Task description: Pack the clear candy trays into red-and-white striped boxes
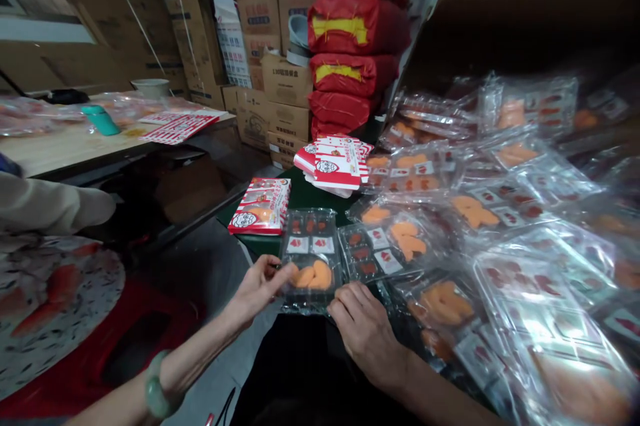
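A clear-wrapped black plastic tray (328, 225) lies in front of me, with orange pieces in its near part, two white cards with red prints in the middle and small dark red pieces at the far end. My left hand (263, 286) pinches its left edge, thumb over the orange pieces' side. At the near right corner, my right hand (367, 329) has its fingers curled onto the wrapping; their tips are partly hidden. Just beyond stands a finished-looking red-and-white striped box (260, 206) with a window. Flat printed red-and-white sleeves (333, 163) are stacked farther back.
Many similar wrapped trays (545, 279) are heaped on my right. To the left, another person's sleeve (55, 203) shows by a wooden table (50, 153) bearing a teal cup (101, 121). Cartons (287, 83) and red sacks (350, 73) are piled behind.
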A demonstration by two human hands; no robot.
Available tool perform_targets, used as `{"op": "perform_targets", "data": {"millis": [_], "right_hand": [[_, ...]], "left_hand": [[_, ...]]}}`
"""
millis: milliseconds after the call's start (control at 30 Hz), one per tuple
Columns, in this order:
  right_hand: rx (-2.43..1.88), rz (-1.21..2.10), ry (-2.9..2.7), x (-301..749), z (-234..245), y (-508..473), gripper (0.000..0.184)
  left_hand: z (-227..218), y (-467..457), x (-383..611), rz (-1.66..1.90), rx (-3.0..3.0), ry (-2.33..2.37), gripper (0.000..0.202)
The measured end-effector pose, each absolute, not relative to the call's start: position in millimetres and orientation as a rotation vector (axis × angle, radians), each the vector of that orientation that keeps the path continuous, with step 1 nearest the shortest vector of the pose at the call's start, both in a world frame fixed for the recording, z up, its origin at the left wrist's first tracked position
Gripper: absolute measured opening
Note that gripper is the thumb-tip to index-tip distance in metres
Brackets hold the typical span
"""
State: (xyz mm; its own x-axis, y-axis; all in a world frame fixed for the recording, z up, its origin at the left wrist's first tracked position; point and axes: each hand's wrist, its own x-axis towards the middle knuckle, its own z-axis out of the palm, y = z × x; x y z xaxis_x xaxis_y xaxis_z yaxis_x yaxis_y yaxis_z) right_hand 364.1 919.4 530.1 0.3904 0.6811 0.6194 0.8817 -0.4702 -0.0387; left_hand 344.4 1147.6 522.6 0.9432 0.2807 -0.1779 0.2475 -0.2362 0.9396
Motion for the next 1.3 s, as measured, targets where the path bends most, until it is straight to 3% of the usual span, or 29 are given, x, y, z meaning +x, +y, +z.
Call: {"op": "perform_targets", "data": {"millis": [67, 133, 267, 400, 600, 767, 800, 867, 900, 1000, 1133, 1300], "right_hand": [[-2.26, -0.678, -1.16, 376.9, 541.5, 917.5, 0.021], [-2.082, -0.378, -0.697, 406.0, 555.4, 921.2, 0.01], [-1.588, 0.16, 0.058, 497.6, 583.1, 944.3, 0.029], [-1.439, 0.207, 0.214, 574.3, 596.0, 969.6, 0.036], [-1.247, 0.081, 0.202, 584.1, 627.2, 965.1, 0.016], [-1.189, 0.238, 0.101, 527.6, 678.0, 938.1, 0.011], [-1.195, 0.275, 0.087, 514.6, 685.6, 933.9, 0.01], [-1.228, 0.296, 0.002, 490.6, 695.4, 927.6, 0.009], [-1.254, 0.254, -0.073, 480.1, 697.5, 925.3, 0.015], [-1.466, -0.157, -0.421, 455.6, 695.3, 921.0, 0.033], [-2.063, -0.838, -0.906, 436.7, 683.8, 917.4, 0.042], [-2.507, -0.949, -0.865, 430.4, 678.8, 910.7, 0.037]], "left_hand": [[532.3, 1143.0, 351.9, 0.119, 2.185, 0.227, 0.042], [547.0, 1147.6, 377.0, 0.249, 2.372, 0.153, 0.039], [577.4, 1156.2, 469.3, 0.452, 1.987, 0.311, 0.031], [588.8, 1143.6, 559.2, 0.402, 1.825, 0.423, 0.032], [595.7, 1138.4, 563.6, 0.526, 1.724, 0.256, 0.036], [620.1, 1158.0, 498.2, 0.999, 1.958, -0.384, 0.074], [626.1, 1158.4, 487.7, 1.083, 1.997, -0.513, 0.067], [637.5, 1154.7, 472.0, 1.154, 2.005, -0.553, 0.034], [642.6, 1151.2, 466.1, 1.145, 1.983, -0.501, 0.022], [655.1, 1138.1, 451.8, 1.01, 1.892, -0.401, 0.028], [660.9, 1120.2, 432.8, 0.838, 1.837, -0.497, 0.027], [647.5, 1098.8, 418.0, 0.803, 1.79, -0.585, 0.029]]}}
